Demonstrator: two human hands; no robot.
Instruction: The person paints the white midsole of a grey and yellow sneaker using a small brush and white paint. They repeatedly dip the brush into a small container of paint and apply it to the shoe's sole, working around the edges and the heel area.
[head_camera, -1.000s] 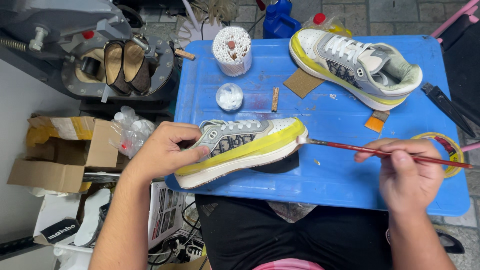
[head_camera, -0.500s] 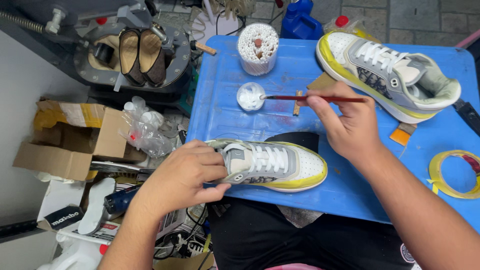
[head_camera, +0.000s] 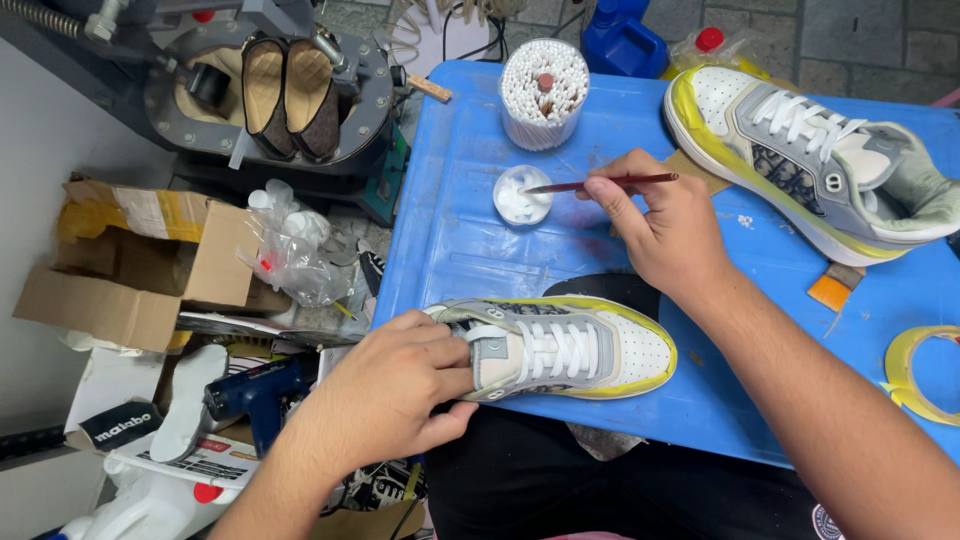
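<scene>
The blue tabletop (head_camera: 470, 240) carries the work, and past its left edge sits a grey round machine (head_camera: 270, 90) with two brown shoe forms in it, above an open cardboard box (head_camera: 140, 265). On the far right of the tabletop the second sneaker (head_camera: 810, 160) lies apart from your hands, its heel end cut off by the frame.

The sneaker (head_camera: 570, 350) you are working on lies at the near edge of the tabletop, toe to the right, laces up. Your left hand (head_camera: 390, 395) is closed around its heel end; keep that grip firm and low so the shoe cannot rock, and keep your fingers off the yellowed sole edge.

Your right hand (head_camera: 660, 225) pinches the thin red brush (head_camera: 600, 184) between thumb and fingers, tip lowered into the small white dish (head_camera: 522, 195), just in front of the tub of cotton swabs (head_camera: 544, 90). Load only the tip, wipe the excess on the dish rim, and carry the brush level so nothing drips on the tabletop.

A roll of yellow tape (head_camera: 920, 375) is clipped by the right border. The bristles are too small to make out, so how much they carry cannot be told. Your left palm hides the sneaker's heel, and its far side faces away from the camera.
</scene>
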